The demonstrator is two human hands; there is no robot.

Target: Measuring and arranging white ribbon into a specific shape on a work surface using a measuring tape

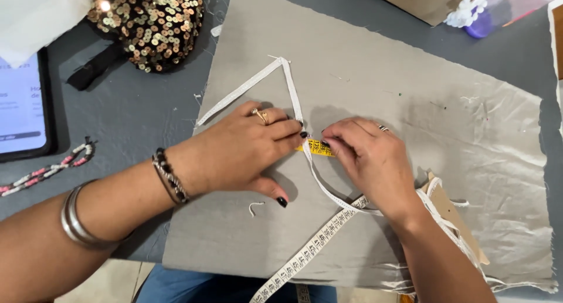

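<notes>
A grey worktop [135, 115] carries a beige cloth [410, 103], a sequined piece [149, 24] and a tablet [23, 103]. On the cloth, the left hand [246, 150] presses flat on a white ribbon [291, 86], nothing clasped; the right hand [369, 156] pinches the measuring tape [319, 147] between both grips.

Left hand [246, 150] pressed flat on grey fabric [410, 115], fingertips pinning white trim [291, 83] bent to a point beyond the knuckles. Right hand [369, 159] just beside, fingertips holding measuring tape [319, 147] against the trim; tape trailing back beneath the wrist. Sequined piece [149, 24] well beyond left hand.
</notes>
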